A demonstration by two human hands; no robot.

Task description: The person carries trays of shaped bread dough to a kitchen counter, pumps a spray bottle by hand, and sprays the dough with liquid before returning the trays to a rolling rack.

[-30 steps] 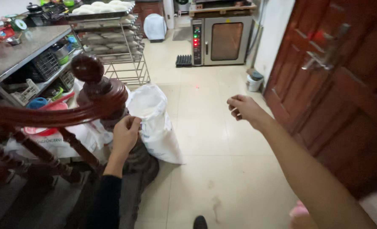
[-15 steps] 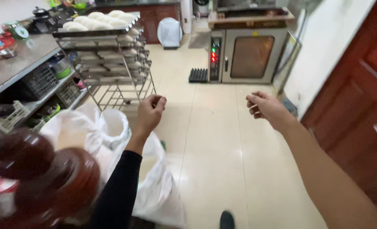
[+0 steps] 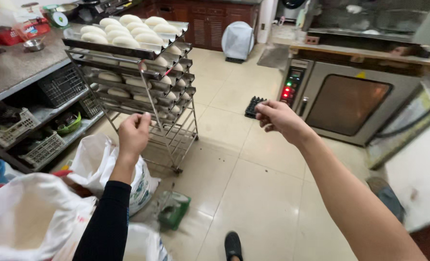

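My left hand (image 3: 133,134) hangs in the air with its fingers curled shut, holding nothing, in front of a wheeled metal tray rack (image 3: 179,104). The rack's trays carry rows of pale dough pieces (image 3: 128,29). My right hand (image 3: 279,117) is stretched forward at chest height, fingers loosely closed and empty, with a steel oven (image 3: 346,99) behind it. My left arm wears a black sleeve; the right arm is bare.
White sacks (image 3: 29,217) crowd the lower left. A steel counter (image 3: 12,65) with baskets on its lower shelf runs along the left. A small green packet (image 3: 173,209) lies on the tiled floor. My dark shoe (image 3: 233,244) shows at the bottom. A fan (image 3: 237,41) stands at the back.
I have walked forward past the wooden stair post and the sacks. The tray rack and oven are much closer. Both hands stay raised and closed.
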